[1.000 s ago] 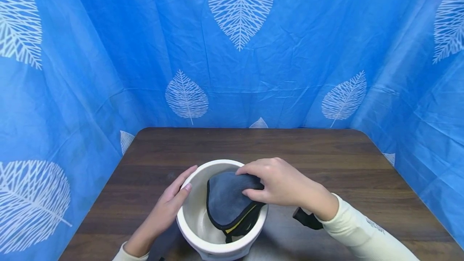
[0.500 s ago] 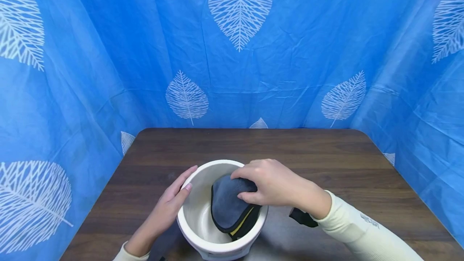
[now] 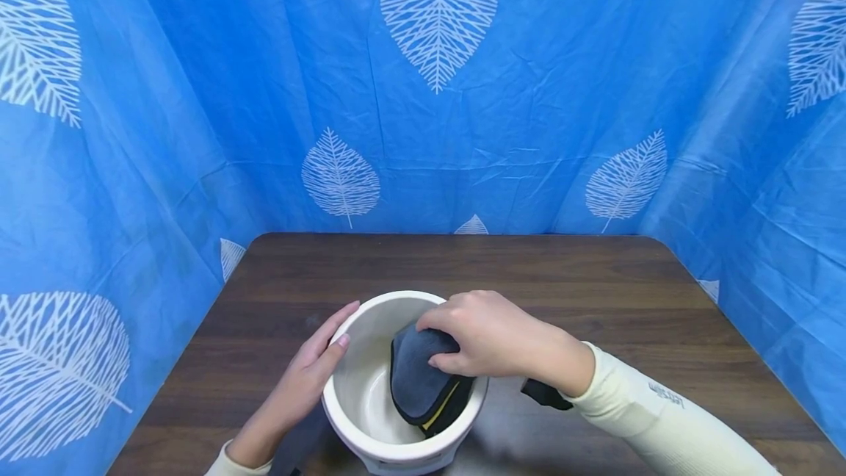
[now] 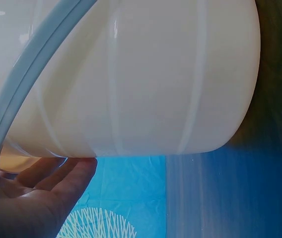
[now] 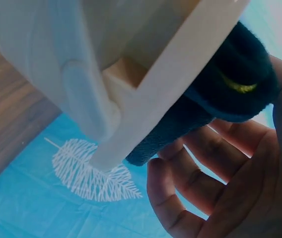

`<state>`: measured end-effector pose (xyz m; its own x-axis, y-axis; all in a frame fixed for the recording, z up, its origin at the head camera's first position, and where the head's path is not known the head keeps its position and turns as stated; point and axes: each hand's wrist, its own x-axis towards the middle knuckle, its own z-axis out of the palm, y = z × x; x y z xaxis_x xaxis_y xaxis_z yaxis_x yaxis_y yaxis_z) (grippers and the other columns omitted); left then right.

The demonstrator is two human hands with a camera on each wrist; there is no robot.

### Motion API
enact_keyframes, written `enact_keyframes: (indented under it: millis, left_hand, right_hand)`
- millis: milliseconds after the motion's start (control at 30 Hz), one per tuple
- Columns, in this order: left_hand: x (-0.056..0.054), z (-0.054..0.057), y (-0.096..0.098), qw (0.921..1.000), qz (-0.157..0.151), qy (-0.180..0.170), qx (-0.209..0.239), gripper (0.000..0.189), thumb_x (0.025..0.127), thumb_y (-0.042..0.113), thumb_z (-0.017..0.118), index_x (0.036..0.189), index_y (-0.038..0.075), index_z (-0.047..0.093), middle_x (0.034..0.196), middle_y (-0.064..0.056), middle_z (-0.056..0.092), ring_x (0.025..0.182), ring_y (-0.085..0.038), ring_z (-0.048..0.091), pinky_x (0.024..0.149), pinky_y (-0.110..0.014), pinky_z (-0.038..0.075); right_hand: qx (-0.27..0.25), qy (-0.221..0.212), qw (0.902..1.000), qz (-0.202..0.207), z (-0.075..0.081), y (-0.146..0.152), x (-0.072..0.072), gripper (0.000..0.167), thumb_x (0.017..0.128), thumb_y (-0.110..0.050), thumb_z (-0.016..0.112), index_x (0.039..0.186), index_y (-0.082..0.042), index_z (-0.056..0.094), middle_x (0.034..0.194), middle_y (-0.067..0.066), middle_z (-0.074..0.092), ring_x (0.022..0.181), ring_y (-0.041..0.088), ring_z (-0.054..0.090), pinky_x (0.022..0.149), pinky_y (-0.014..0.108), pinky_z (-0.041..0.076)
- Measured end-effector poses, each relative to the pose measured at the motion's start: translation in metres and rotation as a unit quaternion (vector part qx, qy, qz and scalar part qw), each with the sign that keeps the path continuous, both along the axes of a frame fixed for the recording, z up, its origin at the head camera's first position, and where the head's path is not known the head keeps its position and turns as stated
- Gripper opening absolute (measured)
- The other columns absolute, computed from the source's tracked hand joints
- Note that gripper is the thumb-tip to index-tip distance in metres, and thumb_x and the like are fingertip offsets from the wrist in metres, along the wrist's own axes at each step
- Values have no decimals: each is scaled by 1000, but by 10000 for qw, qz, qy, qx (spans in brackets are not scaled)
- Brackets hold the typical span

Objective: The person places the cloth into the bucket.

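A white bucket (image 3: 396, 452) stands near the table's front. My left hand (image 3: 309, 369) holds its left side, thumb over the rim and fingers along the outside wall. Inside the bucket, against its right wall, is a folded, soft dark-grey fabric piece (image 3: 416, 380) with black edging and a yellow strip. My right hand (image 3: 485, 333) grips it from above, thumb and fingers on its upper part. In the right wrist view its plush dark side (image 5: 240, 69), with a small yellow mark, bulges over the rim beside the curled fingers. Its lower part is hidden.
A pale handle (image 4: 36, 74) crosses the outside of the bucket in the left wrist view. The dark wooden table (image 3: 562, 270) reaches back to a blue curtain (image 3: 529, 94) with white leaf prints, which also closes in both sides.
My right hand has moved slightly left and inward over the bucket. The fabric piece has bunched narrower toward the right wall and shows less. My left hand has stayed put.
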<state>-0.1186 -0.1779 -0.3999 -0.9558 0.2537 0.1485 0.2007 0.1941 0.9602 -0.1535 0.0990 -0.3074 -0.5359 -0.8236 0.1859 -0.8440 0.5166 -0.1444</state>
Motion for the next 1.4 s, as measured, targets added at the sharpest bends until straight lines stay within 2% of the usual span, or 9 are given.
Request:
enact_keyframes:
  millis: [267,567,933,1167,1400]
  left_hand:
    - [0,1,0,10000,18,53,-48,48,110,17,44,155,4,38,160,-18,36,144,-36,38,103,-18,36]
    - [0,-1,0,9999,-40,147,25,47,109,15,44,155,2,39,159,-19,37,142,-36,39,103,-16,37]
    - [-1,-1,0,10000,-22,78,31,47,109,15,43,155,4,38,160,-19,35,142,-36,39,103,-17,36]
    - [-2,-1,0,10000,-10,68,-25,48,109,15,44,155,3,38,160,-20,35,143,-37,38,103,-17,36]
    - [-2,-1,0,10000,3,44,-71,48,109,16,44,155,3,38,160,-19,36,142,-38,42,105,-28,41]
  right_hand:
    - [488,-196,9986,-1,-1,-10,0,27,84,-28,81,108,-17,73,91,-7,72,78,8,66,70,33,54]
    - [740,-181,9971,-4,-7,-15,-1,27,86,-31,80,108,-19,74,92,-9,73,78,4,65,72,34,53]
    - [888,-132,9959,117,-10,-14,-1,32,87,-36,79,114,-19,73,100,-10,73,88,6,67,76,37,54]
    - [778,-197,9966,181,-6,-9,2,33,88,-37,78,116,-20,73,103,-10,72,92,6,66,81,36,54]
    - [788,-447,9959,73,-1,-6,4,37,91,-39,76,123,-20,72,113,-8,71,103,9,65,92,40,52]
